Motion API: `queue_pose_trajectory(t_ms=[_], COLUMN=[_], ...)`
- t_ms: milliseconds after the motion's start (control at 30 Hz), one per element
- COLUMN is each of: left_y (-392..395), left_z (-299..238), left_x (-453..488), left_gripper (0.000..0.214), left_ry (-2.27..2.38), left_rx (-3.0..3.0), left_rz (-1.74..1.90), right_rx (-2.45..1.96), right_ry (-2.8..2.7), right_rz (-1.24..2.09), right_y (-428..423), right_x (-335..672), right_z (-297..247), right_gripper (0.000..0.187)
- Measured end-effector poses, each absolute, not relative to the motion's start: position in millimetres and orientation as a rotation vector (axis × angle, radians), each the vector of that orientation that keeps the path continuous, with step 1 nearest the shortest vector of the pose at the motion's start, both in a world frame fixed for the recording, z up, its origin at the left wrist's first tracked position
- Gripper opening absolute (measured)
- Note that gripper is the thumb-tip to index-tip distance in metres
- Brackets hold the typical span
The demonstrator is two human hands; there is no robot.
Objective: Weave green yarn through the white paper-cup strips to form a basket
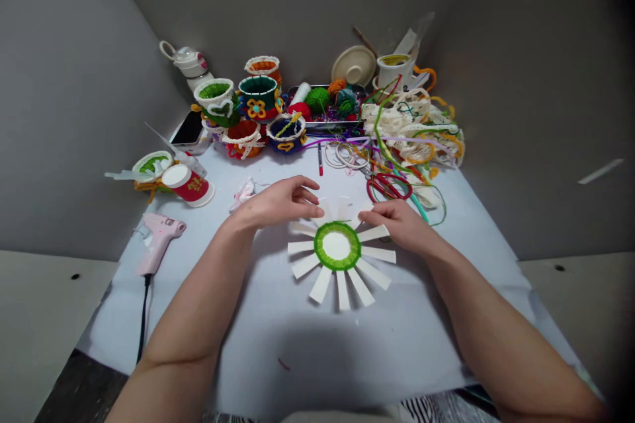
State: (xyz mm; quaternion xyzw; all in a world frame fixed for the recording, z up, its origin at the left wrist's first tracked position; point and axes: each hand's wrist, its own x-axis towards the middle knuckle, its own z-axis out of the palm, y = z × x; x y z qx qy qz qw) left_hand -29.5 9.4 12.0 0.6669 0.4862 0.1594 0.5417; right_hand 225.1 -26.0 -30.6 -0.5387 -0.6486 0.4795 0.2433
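A paper cup [336, 246], cut into white strips that splay out like petals, lies in front of me. Green yarn [319, 256] is wound in a ring around its white round base, and a short end of it shows at the far side. My left hand [288, 201] hovers at the cup's far left, fingers apart and curved, thumb close to a strip. At the far right, my right hand [397, 219] is closed, thumb and forefinger pinched at a strip of the cup. The fingers partly hide the strip's tip.
A pink glue gun [159, 238] with a black cord and a red-and-white cup [187, 185] are on the left. Several yarn-covered cups [258, 96] stand behind. Red-handled scissors [389, 188], a red pen [320, 160], yarn balls [317, 100] and tangled lace [417, 120] lie farther back.
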Motion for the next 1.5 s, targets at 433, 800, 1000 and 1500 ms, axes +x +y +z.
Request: queue_pose_trajectory(t_ms=[433, 800, 1000, 1500], left_y=[1, 8, 8, 16], left_z=[5, 2, 0, 5], left_x=[-7, -15, -14, -25], left_gripper=[0.021, 0.019, 0.014, 0.014], left_ry=[1.109, 1.251, 1.284, 1.466], left_rx=[1.883, 1.912, 1.962, 1.824], left_rz=[0.244, 0.328, 0.241, 0.452], right_rx=[-1.273, -1.266, -1.336, -1.395], right_ry=[-1.933, -1.924, -1.792, -1.881], right_rz=[1.494, 1.293, 1.011, 1.054], right_y=[-29, -22, -23, -21], right_x=[223, 237, 238, 237], right_z=[-31, -28, -24, -27], right_gripper=[0.035, 0.024, 0.024, 0.039])
